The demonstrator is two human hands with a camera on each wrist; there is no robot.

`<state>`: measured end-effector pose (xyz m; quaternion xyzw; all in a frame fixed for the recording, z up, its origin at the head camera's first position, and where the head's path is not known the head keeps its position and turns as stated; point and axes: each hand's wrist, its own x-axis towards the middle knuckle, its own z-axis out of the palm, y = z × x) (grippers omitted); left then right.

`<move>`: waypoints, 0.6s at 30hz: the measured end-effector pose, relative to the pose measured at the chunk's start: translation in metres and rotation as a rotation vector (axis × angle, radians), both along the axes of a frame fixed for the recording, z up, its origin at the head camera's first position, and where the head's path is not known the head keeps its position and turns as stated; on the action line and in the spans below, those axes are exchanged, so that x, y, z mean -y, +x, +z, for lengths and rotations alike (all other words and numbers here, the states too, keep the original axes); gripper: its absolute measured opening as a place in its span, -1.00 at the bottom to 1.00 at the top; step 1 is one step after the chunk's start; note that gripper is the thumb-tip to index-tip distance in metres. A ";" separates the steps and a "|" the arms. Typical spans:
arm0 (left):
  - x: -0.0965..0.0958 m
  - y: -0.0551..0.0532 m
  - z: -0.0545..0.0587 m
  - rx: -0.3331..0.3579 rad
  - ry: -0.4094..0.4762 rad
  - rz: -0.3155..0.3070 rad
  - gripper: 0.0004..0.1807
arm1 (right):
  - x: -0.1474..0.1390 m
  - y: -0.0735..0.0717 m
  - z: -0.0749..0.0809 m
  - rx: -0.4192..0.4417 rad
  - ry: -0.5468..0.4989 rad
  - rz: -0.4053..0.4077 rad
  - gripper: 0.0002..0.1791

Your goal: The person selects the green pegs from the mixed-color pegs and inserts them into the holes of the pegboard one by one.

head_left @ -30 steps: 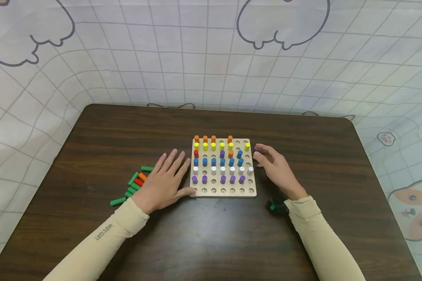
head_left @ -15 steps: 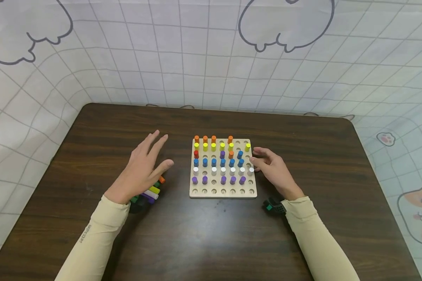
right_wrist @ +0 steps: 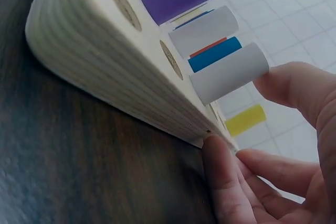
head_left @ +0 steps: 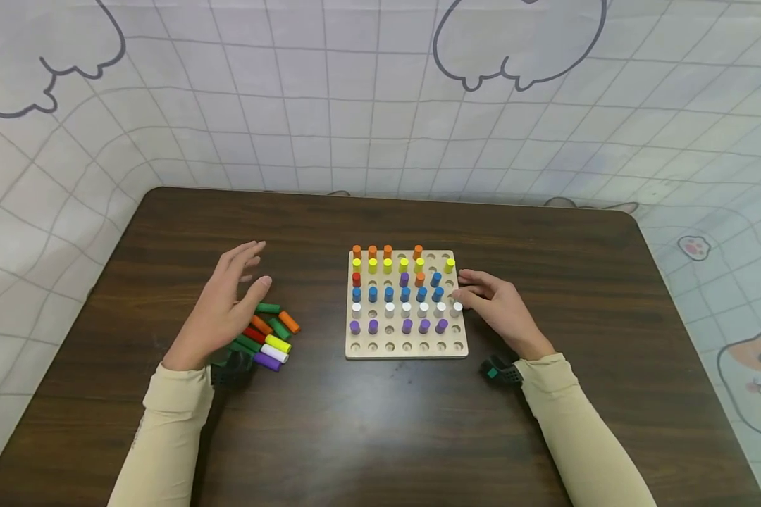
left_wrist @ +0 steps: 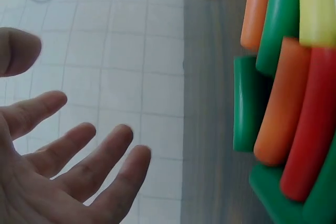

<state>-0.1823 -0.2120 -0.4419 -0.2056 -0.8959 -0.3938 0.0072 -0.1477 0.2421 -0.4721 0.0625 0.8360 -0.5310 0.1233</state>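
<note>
To the left of the wooden pegboard (head_left: pixel 381 353), and well apart from it, the person's left hand (head_left: pixel 218 303) is raised above the dark wood-grain table (head_left: pixel 355 436); its fingers extend loosely, the thumb stands apart, and the grip is released. A black wrist device (head_left: pixel 231 371) is fitted at that wrist, ahead of a beige sleeve (head_left: pixel 165 436). Between this hand and the pegboard, loose pegs (head_left: pixel 278 343) in green, orange, red, yellow, white and purple lie on their sides in a cluster, partly covered by the wrist. The pegboard rests flat on the table and carries upright pegs. From its far side to its near side: four orange pegs (head_left: pixel 372 252); six yellow pegs (head_left: pixel 388 265); a mixed row of red, purple, orange and blue; six blue pegs (head_left: pixel 389 294); six white pegs (head_left: pixel 406 310); five purple pegs (head_left: pixel 407 326). At the pegboard's right edge is the right hand (head_left: pixel 504 310). Its fingertips contact the side of the pegboard, and its thumb is at the top of the rightmost white peg (right_wrist: pixel 231 74); whether it pinches or merely touches cannot be determined.
</note>
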 end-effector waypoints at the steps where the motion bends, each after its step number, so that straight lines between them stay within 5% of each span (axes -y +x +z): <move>1: 0.003 -0.001 -0.001 0.009 0.007 0.002 -0.34 | 0.000 0.000 -0.001 -0.004 -0.002 0.002 -0.23; 10: 0.020 -0.005 -0.006 0.171 0.003 0.000 -0.43 | -0.004 -0.001 -0.005 -0.049 -0.019 0.020 -0.29; 18: 0.021 -0.008 -0.017 0.222 -0.054 -0.055 -0.37 | -0.004 0.000 -0.008 -0.053 0.012 0.017 -0.33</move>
